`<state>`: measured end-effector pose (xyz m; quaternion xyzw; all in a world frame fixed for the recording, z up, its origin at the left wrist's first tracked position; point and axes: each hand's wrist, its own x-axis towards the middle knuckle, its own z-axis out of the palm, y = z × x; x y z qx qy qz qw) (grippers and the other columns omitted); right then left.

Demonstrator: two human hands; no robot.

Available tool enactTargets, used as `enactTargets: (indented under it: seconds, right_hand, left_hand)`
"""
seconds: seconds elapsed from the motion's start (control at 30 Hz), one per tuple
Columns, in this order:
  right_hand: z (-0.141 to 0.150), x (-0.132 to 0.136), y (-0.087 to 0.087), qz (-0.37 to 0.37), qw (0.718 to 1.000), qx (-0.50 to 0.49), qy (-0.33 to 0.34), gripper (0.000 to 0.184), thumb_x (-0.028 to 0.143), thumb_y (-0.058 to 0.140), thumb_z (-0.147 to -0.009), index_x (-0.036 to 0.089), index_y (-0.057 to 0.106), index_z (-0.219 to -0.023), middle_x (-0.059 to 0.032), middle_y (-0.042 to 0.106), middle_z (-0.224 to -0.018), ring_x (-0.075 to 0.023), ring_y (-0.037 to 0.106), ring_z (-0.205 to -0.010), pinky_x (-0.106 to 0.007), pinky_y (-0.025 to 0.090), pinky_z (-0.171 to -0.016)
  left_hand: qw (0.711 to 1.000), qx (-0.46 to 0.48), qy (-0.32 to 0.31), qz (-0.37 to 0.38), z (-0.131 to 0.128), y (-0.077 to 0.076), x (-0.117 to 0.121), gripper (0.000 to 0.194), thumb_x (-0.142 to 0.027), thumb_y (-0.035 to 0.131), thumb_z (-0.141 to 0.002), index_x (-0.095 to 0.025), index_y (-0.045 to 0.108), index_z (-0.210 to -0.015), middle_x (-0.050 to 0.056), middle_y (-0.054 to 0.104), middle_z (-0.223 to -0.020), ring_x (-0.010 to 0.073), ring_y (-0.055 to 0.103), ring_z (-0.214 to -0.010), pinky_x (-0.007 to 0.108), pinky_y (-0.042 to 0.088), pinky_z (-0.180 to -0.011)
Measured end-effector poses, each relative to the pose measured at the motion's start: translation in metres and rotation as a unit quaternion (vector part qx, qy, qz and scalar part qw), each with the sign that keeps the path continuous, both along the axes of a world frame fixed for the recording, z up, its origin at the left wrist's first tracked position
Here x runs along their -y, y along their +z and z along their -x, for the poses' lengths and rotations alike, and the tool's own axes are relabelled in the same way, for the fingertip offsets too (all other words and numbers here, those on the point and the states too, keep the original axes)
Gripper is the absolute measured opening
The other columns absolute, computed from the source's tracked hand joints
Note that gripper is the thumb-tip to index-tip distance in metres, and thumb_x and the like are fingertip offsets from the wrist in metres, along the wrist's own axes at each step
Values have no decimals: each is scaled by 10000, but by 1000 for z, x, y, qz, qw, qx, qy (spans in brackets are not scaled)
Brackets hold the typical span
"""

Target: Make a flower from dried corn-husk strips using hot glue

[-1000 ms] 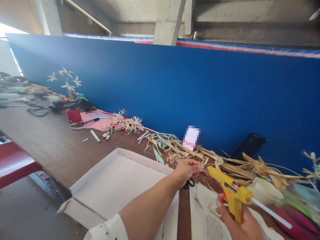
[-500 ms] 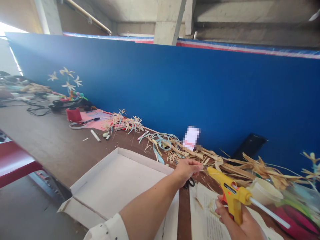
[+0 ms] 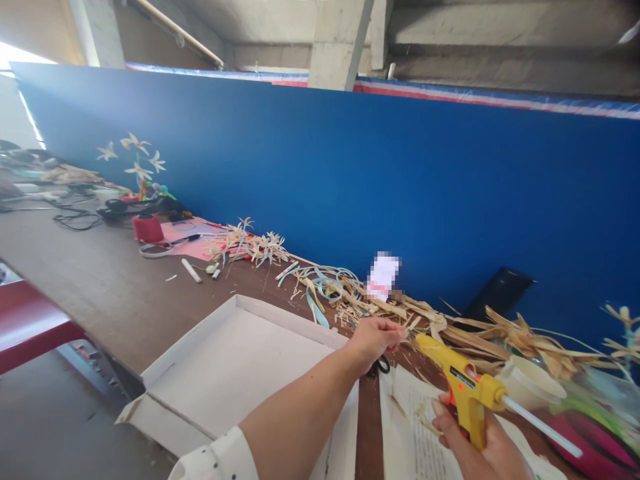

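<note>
My right hand (image 3: 480, 440) is wrapped round the grip of a yellow hot glue gun (image 3: 453, 370), its fingers at the trigger. A white glue stick (image 3: 543, 423) juts out of the gun's back end, and a small red light glows on its side. Just off the gun's nozzle, my left hand (image 3: 377, 340) is closed in a pinch. A thin pale sliver, perhaps of dried husk, shows at the fingertips, too small to make out clearly. Below the left wrist lie black-handled scissors (image 3: 383, 365), mostly hidden. Printed paper (image 3: 415, 420) lies beneath the gun.
A shallow white box lid (image 3: 240, 360) lies left of my forearm. Dried husk strips (image 3: 465, 340) and blue ribbon (image 3: 315, 303) run along the blue partition (image 3: 300, 167). A cream cup (image 3: 533, 383) stands behind the gun. Husk flowers (image 3: 250, 245) and a red thread spool (image 3: 148, 229) are farther left.
The glue gun has shifted very slightly to the right, so its nozzle is a little farther from my left fingertips. My left hand stays in place.
</note>
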<state>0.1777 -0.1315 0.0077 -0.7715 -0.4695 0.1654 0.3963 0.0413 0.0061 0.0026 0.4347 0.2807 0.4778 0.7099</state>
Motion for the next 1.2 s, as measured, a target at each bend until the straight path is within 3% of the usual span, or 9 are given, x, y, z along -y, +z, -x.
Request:
enactTargets:
  seconds: [0.47, 1.2]
  right_hand:
    - [2, 1, 2, -9, 1000, 9, 7, 486, 617, 576, -586, 227, 583, -876, -31, 685, -717, -244, 649, -643, -313, 491, -610]
    - [3, 2, 2, 21, 1000, 10, 9, 502, 635, 553, -602, 234, 582, -902, -20, 680, -733, -242, 645, -682, -319, 482, -654]
  left_hand:
    - [1000, -7, 0, 10, 1, 2, 1, 200, -222, 721, -596, -90, 638, -722, -31, 539, -526, 42, 440, -455, 207, 341, -525]
    - [1000, 1, -7, 2, 1, 2, 1, 208, -244, 721, -591, -93, 631, -703, -30, 523, -504, 49, 422, -451, 211, 320, -508]
